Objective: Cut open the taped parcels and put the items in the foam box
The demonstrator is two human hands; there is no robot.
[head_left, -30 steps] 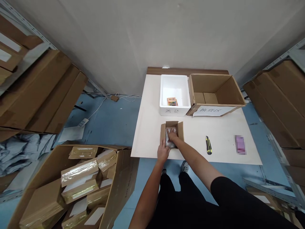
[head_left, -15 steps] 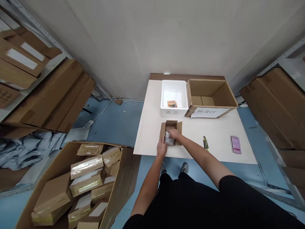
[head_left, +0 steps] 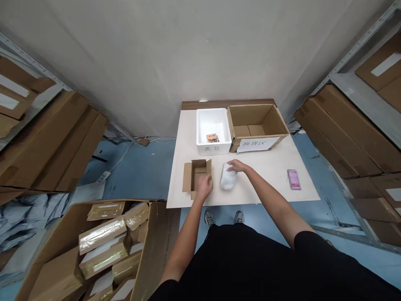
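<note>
A white, plastic-wrapped packet is in my right hand, its fingers closed over the upper right end. It is at table height, right of a small open cardboard box whose flaps are spread. My left hand is at the front right corner of that box, smeared by motion. Its fingers look curled, but whether they grip the cardboard I cannot tell. The part of the box interior that shows is bare cardboard.
Behind stand a white foam box holding a small colourful packet and a larger open carton with a paper sign. A purple item lies right. A big carton of taped parcels is at left; loaded shelves flank both sides.
My right hand has brought the white packet out of the small box to its right. The small box has shifted left. My left hand moved from its left side to its right front corner.
</note>
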